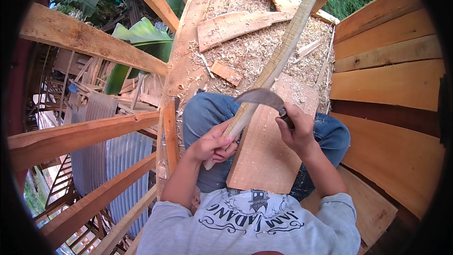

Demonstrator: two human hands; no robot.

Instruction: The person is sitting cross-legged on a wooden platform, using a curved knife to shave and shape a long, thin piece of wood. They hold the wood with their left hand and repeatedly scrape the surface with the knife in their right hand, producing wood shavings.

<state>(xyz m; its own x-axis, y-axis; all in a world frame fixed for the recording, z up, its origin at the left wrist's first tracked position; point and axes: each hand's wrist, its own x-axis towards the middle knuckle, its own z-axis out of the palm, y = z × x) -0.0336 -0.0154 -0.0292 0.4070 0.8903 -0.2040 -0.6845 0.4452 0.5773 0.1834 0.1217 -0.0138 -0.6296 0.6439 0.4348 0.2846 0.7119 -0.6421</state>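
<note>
My left hand (pixel 217 145) is closed around the lower end of a long, roughly shaped wooden stick (pixel 278 59), which slants up and away to the right. In my right hand (pixel 297 125) is the dark handle of a curved sickle (pixel 261 97). Its blade lies across the stick, a short way above my left hand; I cannot tell how deep the edge sits. A flat wooden board (pixel 269 151) rests on my lap between my knees, below the stick.
Wood shavings (pixel 264 38) cover the floor ahead, with a curved plank (pixel 236 27) and a small wood block (pixel 226 73) among them. Wooden railings (pixel 89 137) stand to the left, a plank wall (pixel 387 75) to the right. Corrugated sheets (pixel 127 160) lie beyond the left railing.
</note>
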